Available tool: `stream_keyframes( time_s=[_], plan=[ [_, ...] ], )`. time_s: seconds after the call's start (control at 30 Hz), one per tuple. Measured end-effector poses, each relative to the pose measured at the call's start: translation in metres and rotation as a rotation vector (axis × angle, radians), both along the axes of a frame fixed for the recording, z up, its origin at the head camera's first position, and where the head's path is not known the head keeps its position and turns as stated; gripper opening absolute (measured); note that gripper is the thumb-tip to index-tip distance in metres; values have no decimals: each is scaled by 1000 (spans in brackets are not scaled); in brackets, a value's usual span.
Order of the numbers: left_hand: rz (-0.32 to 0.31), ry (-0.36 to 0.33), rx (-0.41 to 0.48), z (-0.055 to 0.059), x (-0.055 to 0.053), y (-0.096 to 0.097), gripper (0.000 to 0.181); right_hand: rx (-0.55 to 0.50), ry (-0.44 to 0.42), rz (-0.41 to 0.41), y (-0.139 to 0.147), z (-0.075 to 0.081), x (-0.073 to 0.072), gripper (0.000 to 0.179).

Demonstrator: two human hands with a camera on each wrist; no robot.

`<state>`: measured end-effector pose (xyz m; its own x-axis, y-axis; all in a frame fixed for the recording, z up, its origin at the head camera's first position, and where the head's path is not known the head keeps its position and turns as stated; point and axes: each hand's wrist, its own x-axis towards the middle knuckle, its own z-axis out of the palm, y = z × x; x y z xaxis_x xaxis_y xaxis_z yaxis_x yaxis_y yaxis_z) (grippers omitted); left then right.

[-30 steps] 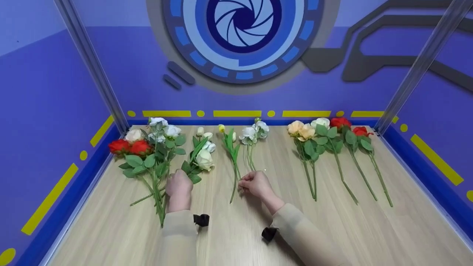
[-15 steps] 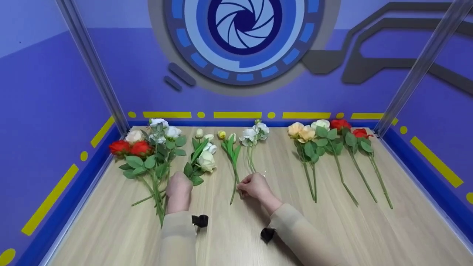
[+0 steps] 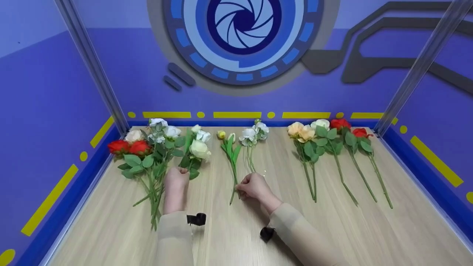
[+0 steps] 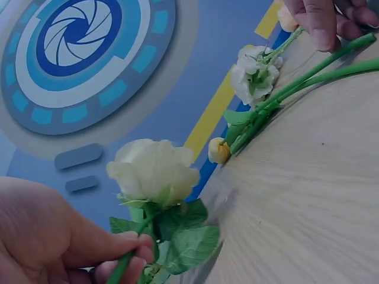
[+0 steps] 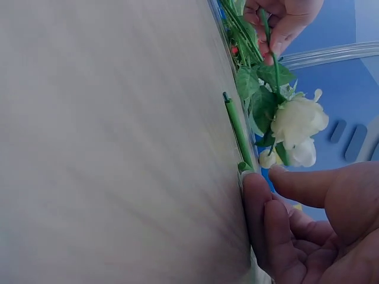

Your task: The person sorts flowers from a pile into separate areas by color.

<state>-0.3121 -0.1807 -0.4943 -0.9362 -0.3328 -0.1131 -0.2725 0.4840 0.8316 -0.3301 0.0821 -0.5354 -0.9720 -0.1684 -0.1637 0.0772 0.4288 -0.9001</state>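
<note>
My left hand [image 3: 176,183] pinches the green stem of a white rose [image 4: 153,171] between thumb and fingers. In the head view, its leafy cluster [image 3: 200,148] includes smaller white blooms and lies beside the left bunch of red roses [image 3: 139,147], pale rose [image 3: 135,136] and white flowers [image 3: 172,131]. My right hand [image 3: 255,187] rests low over the table, fingers loosely curled, beside the tulip stems [image 3: 234,175]. The right wrist view shows a gap between thumb and index finger, with a green stem [image 5: 238,131] reaching the index fingertip. Part of the stems is hidden by the fingers.
White flowers [image 3: 249,135] lie behind my right hand. Farther right are peach roses [image 3: 306,132], a white rose [image 3: 320,123] and red roses [image 3: 340,123], stems toward me. Blue-purple panels [image 3: 111,74] enclose the wooden table [image 3: 281,229] at the back and sides.
My left hand has shifted slightly left and away from me, turning the white rose cluster more upright and closer to the left bunch. My right hand stays nearly still.
</note>
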Motion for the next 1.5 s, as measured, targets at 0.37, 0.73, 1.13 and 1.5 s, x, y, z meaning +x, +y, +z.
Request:
stream_keyframes(
  time_s=[0.37,0.73,1.13,1.5],
  plan=[
    [161,107,290,-2,-10,-9,38,27,5,-11,1,1,-1,17],
    [67,-104,-199,-14,-3,-13,21,11,-5,9,2,2,-2,17],
    [188,-127,-336,-26,-1,-21,25,-1,-15,14,-1,4,0,16],
    [147,-56,-253,-16,2,-24,17,80,71,49,-10,17,3,19]
  ],
)
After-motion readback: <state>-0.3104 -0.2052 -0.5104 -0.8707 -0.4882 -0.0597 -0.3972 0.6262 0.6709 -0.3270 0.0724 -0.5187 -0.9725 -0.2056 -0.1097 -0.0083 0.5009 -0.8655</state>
